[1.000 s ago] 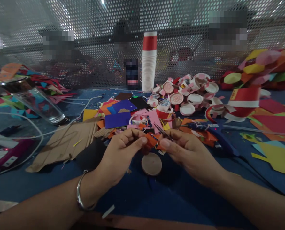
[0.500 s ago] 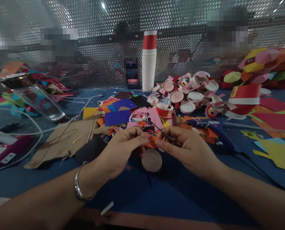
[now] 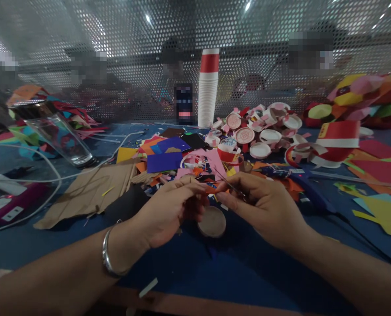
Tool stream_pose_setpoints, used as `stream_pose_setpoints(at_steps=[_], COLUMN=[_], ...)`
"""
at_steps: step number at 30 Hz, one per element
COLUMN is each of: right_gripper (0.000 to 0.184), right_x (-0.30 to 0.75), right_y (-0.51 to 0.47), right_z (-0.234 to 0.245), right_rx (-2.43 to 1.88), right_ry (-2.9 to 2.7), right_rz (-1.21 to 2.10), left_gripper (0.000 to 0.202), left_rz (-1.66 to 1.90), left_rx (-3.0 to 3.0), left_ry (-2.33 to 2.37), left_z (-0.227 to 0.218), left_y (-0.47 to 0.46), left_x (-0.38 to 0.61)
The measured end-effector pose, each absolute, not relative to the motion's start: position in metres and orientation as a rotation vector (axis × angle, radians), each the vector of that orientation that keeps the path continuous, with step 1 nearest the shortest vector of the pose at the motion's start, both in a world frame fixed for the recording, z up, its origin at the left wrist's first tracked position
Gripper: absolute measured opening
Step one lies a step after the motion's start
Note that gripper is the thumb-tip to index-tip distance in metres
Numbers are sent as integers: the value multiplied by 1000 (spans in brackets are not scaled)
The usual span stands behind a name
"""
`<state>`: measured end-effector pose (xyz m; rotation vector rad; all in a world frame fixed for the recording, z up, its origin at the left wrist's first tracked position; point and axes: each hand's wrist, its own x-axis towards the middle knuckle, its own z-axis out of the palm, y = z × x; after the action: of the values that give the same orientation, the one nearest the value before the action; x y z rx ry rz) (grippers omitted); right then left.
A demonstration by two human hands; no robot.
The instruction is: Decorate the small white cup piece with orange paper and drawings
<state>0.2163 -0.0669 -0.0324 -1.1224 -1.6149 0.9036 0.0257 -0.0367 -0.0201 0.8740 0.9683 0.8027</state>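
Note:
My left hand (image 3: 169, 210) is closed in a pinch on a small orange paper piece (image 3: 212, 189) held above the blue table. A silver bangle (image 3: 107, 254) sits on that wrist. My right hand (image 3: 261, 206) is wrapped round small scissors (image 3: 230, 184), whose blades point up-left and meet the orange piece. A round brown cardboard disc (image 3: 211, 221) lies on the table just below and between both hands.
Coloured paper scraps (image 3: 169, 160) and brown cardboard (image 3: 90, 193) lie beyond the hands. Cut paper-cup bottoms (image 3: 257, 131) and a tall cup stack (image 3: 207, 90) stand further back. A glass (image 3: 62, 138) lies at left, white cables (image 3: 34, 175) nearby. A perforated metal screen (image 3: 116, 66) closes the back.
Both hands have stayed close together over the disc; the orange piece now shows smaller between the fingers, and the scissors have shifted slightly. The view has tilted down a little.

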Motion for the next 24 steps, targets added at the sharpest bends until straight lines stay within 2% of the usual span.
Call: stream_pose_setpoints(at_steps=[3,8,16,24], right_gripper=[21,28,30,33], right_x=[217,219,216,219], right_y=[-65,-62,-65,-68], right_z=[-33,-39,-36,-34], right_rx=[-1121,-1047,-1037,-998], right_ry=[-1439,-1235,-1220,-1187], right_rz=[1094,1338,1338,1506], left_gripper=[12,23,16,6], left_rz=[912,856,898,872], left_rx=[1052,1238,1246,893], left_ry=[903,826,858,924], left_z=[-18,-17,-27,-19], left_y=[-38,-40,-40,-34], left_x=[23,22,24,26])
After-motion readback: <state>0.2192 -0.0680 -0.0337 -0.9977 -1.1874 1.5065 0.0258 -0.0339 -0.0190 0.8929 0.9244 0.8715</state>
